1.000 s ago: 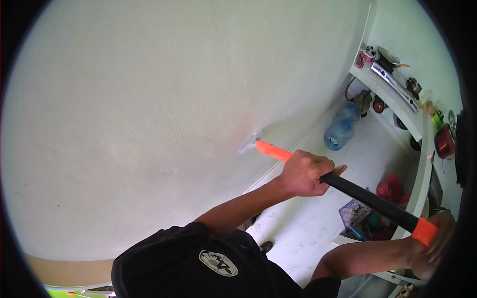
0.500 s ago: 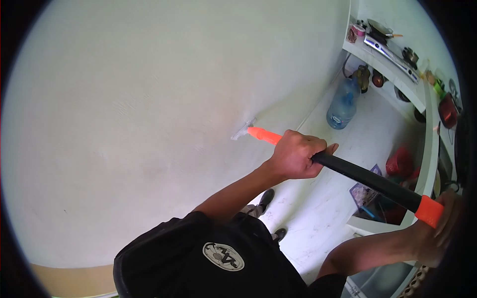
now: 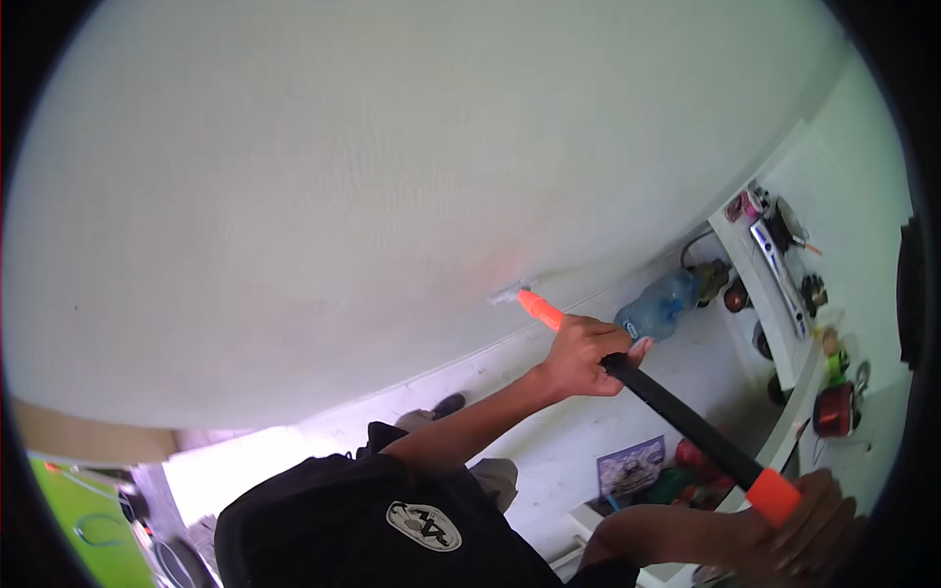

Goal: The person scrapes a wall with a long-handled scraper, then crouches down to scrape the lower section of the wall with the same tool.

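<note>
My left hand [image 3: 588, 355] is wrapped round a black pole [image 3: 696, 426], close to its orange end piece [image 3: 540, 308]. Beyond that piece, a flat greyish head [image 3: 510, 291] rests against the white wall [image 3: 294, 225]; its details are too blurred to make out. At the other end of the pole, my right hand [image 3: 809, 524] grips beside an orange collar [image 3: 774, 498]. The pole slants from the wall down to the right.
A large blue bottle [image 3: 659, 306] stands on the floor near the wall. On the right, a counter [image 3: 760, 284] carries a stove [image 3: 779, 274], pans and a red pot [image 3: 835, 410]. Below lies a patterned sheet [image 3: 630, 466]. Green surface [image 3: 78, 519] shows at lower left.
The view has turned, bringing the counter lower and showing a bright floor area and green surface at lower left. Both hands still hold the pole, which now slants more steeply in view.
</note>
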`<state>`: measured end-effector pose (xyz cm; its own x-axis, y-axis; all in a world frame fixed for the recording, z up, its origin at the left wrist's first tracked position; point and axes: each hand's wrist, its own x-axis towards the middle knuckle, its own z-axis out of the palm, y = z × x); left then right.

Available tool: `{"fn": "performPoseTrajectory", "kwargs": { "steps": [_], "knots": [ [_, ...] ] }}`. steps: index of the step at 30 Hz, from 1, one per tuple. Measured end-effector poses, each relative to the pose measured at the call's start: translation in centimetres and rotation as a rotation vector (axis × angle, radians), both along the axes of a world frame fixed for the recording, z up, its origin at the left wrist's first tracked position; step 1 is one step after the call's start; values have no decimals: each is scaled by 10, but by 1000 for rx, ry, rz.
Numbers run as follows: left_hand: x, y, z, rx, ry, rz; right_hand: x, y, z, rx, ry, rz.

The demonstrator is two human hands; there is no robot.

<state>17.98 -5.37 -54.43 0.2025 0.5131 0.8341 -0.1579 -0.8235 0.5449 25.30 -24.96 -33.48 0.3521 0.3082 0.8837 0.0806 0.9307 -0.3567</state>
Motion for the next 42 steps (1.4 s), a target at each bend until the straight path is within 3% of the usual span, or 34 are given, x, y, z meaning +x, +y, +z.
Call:
{"fn": "performPoseTrajectory", "kwargs": {
  "steps": [1,4,8,10,11,18,21,26,29,30,33,36,39,42],
  "knots": [
    [6,-6,-2,-13,-86,123,-14,10,8,46,61,112],
    [21,-18,2,84,-339,506,-19,-1,16,37,143,150],
    [45,-22,-10,18,-486,725,-7,-16,6,82,327,159],
    [51,-24,-29,-37,-424,784,7,-22,-6,30,438,72],
    [52,-26,-37,-72,-397,809,16,-31,-11,-25,320,142],
    [45,-30,-47,-30,-350,771,60,-20,-12,-166,-396,582],
    [46,-17,-59,29,-373,813,65,-8,-23,-158,-241,484],
    [34,-5,-69,187,-224,876,66,1,-32,-67,-243,446],
    [35,-1,-72,154,-160,935,81,11,-36,-80,-139,451],
    [38,1,-76,133,-151,987,97,21,-29,-96,-424,580],
    [44,4,-86,111,-227,961,96,-3,-38,-96,-325,490],
    [44,-10,-68,197,-254,937,88,-34,-47,-96,-219,386],
    [46,-14,-71,212,-232,887,87,-34,-54,35,-212,481],
    [40,-2,-98,193,-128,875,91,-35,-66,-4,-92,417]
  ]
}}
